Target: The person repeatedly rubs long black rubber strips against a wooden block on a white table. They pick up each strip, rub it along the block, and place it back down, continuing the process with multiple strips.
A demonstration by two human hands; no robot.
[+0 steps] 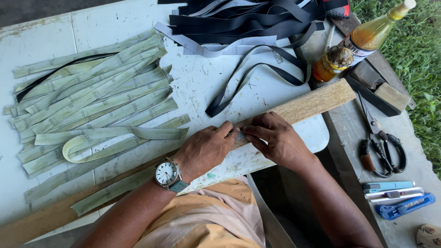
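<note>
White and paint-scuffed, a table top point(206, 82) fills most of the view, with grass along its far right side. Across it, running diagonally, lies a long wooden plank point(312, 103). Both hands meet on this plank near its middle. The left hand point(206, 148), with a wristwatch point(167, 174) on its wrist, has its fingers curled nearly closed, fingertips pressing down on a thin strip point(239, 134) that lies on the plank. The right hand point(275, 138) faces it, fingers bent and pinched close together on the same strip, the two sets of fingertips almost touching. Whether either hand also holds a small tool cannot be told.

Just beyond the plank's upper end stand two bottles: a tall bottle point(374, 32) of amber liquid lying tilted, and a small squat bottle point(333, 62) of orange-brown liquid touching it.

Left of the plank spreads a wide heap of pale green strips point(92, 101), some looped. Above the plank lies a tangle of black strips point(257, 23), with one black loop point(257, 78) reaching down toward the plank. Right of the plank, on a grey ledge, rest scissors point(379, 147), and nearer the person, utility knives point(399, 197), one blue. A dark block point(381, 92) sits near the bottles.
</note>
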